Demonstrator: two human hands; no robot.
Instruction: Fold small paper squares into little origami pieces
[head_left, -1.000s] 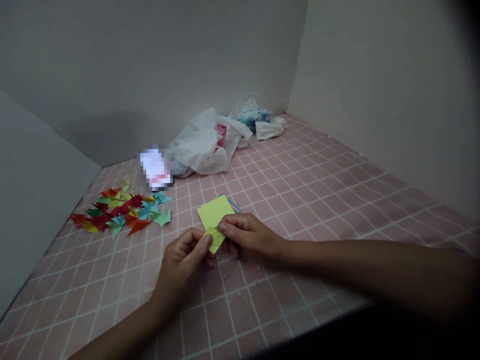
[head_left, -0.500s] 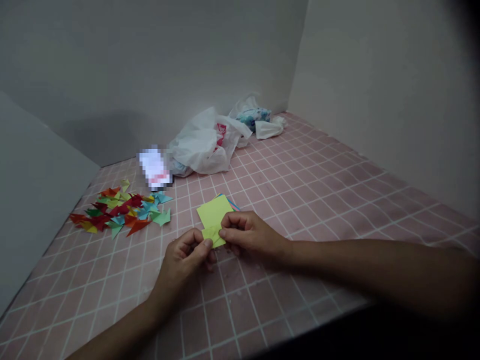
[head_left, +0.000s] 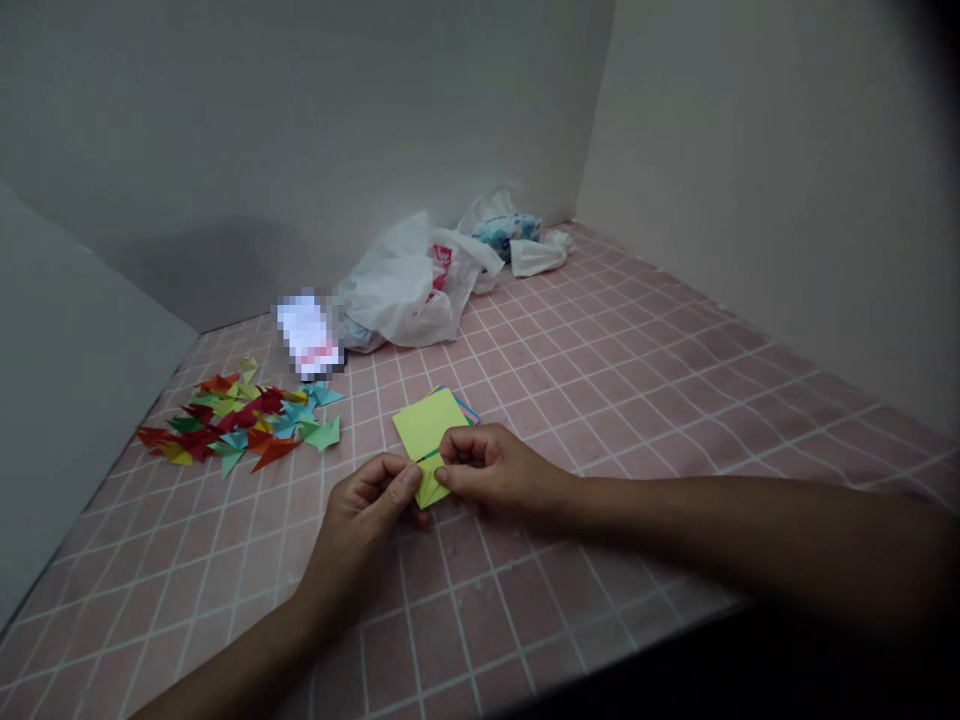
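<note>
Between my two hands is a small folded piece of yellow paper [head_left: 429, 486], its lower end narrowing to a point. My left hand [head_left: 371, 505] pinches its left edge between thumb and fingers. On the other side, my right hand [head_left: 502, 468] grips the right edge, with the thumb on top and the fingers curled. Just beyond the folded piece lies a stack of square paper sheets [head_left: 431, 420], yellow on top, with blue and pink edges showing at the right. My right hand covers the near right corner of that stack.
Several folded paper pieces [head_left: 240, 420] in many colours lie heaped at the left. Behind them a lit phone [head_left: 307, 335], blurred out, leans near a white plastic bag [head_left: 405, 285]. Tissue packs [head_left: 510, 235] sit farther back. Pink checked cloth [head_left: 600, 400] covers the table; walls enclose it.
The folded yellow paper has turned in my fingers, so a pointed end with creases now faces me. Both hands have shifted only slightly, and the left thumb has moved up a little.
</note>
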